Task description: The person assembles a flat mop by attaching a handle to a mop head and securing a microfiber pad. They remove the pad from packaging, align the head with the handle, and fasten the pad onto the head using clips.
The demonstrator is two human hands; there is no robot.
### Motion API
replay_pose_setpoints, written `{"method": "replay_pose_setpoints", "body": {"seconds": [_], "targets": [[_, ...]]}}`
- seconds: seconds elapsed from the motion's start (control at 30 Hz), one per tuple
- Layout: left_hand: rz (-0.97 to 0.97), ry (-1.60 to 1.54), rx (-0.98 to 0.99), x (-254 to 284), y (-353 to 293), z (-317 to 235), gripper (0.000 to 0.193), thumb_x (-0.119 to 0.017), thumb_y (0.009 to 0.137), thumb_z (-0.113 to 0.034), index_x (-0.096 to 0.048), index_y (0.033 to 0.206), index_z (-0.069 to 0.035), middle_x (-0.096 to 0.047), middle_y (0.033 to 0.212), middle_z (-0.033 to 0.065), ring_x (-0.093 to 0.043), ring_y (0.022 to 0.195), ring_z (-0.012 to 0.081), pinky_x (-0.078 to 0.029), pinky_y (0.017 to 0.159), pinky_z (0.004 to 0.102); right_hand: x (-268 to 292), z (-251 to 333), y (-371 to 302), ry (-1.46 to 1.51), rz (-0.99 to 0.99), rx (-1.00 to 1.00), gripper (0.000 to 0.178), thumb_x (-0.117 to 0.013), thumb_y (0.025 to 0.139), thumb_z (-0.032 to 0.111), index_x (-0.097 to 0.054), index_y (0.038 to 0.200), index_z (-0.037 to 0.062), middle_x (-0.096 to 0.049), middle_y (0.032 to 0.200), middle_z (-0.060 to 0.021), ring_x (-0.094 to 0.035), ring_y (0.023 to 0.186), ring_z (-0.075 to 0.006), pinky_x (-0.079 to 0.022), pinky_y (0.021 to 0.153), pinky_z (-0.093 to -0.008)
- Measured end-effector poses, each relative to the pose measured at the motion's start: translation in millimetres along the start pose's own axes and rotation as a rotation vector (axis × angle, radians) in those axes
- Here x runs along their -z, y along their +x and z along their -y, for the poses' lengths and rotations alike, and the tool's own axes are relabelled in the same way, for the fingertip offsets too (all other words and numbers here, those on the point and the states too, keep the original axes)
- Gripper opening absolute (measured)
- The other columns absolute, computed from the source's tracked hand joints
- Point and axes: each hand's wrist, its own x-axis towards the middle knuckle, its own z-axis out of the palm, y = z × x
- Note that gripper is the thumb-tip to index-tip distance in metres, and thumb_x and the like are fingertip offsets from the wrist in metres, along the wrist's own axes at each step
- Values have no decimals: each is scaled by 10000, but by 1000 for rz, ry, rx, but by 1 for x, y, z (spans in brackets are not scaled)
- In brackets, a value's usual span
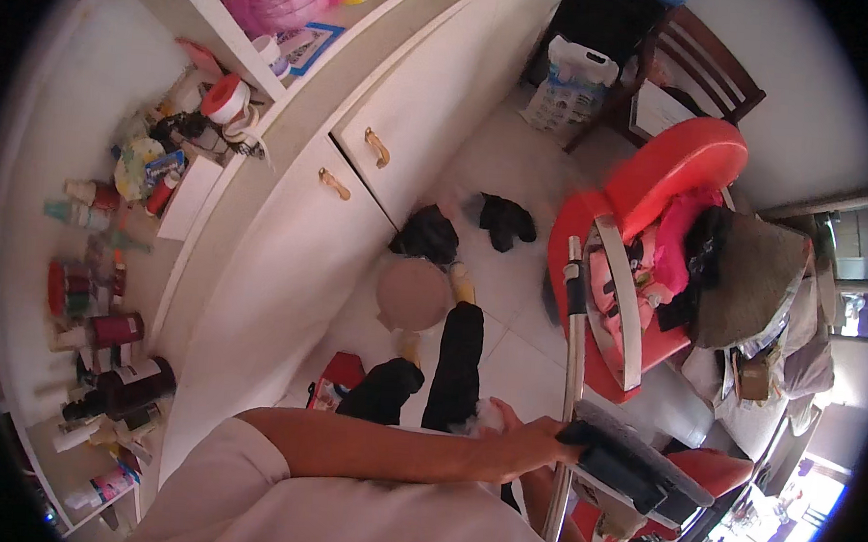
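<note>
My left arm crosses from the lower left, and my left hand [543,442] is closed on the near edge of a flat mop head [630,463] with a dark plate and a grey pad. A metal pole [574,362] with a black sleeve runs upright right beside that hand; whether they are joined is hidden. Partly behind my left forearm, my right hand [513,418] has its fingers curled at a white, fluffy clump [483,418]. What the clump is made of cannot be made out.
A round pinkish basin [413,294] stands by my feet, near dark cloths [505,222] on the tiles. White cabinets [289,234] and a cluttered shelf [107,332] line the left. A red chair [690,167] heaped with clothes and cushions [755,283] stands right.
</note>
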Motion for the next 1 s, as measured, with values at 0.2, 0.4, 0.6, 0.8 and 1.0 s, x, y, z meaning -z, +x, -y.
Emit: {"method": "replay_pose_setpoints", "body": {"seconds": [0.2,0.4,0.6,0.8,1.0], "targets": [[-114,157,-10,23,9,-21,258,-627,796,-197,-559,954,-6,-585,860,87,-531,944,161,-319,944,312,-29,61,16,-105,-38,349,598,-626,801,212,-339,1323,158,-505,1172,-112,-537,1007,-185,-467,797,-331],[44,-71,7,33,17,-76,245,-599,831,-163,-541,1008,-4,-575,937,103,-519,986,187,-330,969,345,23,63,112,-458,-12,-16,648,-684,731,160,-355,1281,64,-510,1150,-152,-578,907,-219,-501,686,-305],[87,-48,29,57,48,-89,311,-594,846,-179,-491,1086,-12,-546,996,95,-498,1012,194,-351,961,313,36,74,199,-526,-121,41,629,-668,714,51,-357,1260,27,-500,1141,-141,-608,806,-219,-557,577,-313],[85,81,74,88,75,-80,355,-567,868,-176,-449,1166,-24,-537,1021,87,-477,991,184,-356,904,305,67,11,288,-317,-51,51,595,-631,734,19,-360,1263,45,-486,1147,-144,-563,948,-237,-557,673,-330],[-3,156,21,142,87,-62,299,-545,880,-175,-508,1142,-35,-541,1016,79,-485,953,188,-380,849,310,63,-42,366,-827,-209,389,630,-656,669,97,-411,1247,54,-492,1151,-171,-490,1082,-299,-405,911,-363]]}}
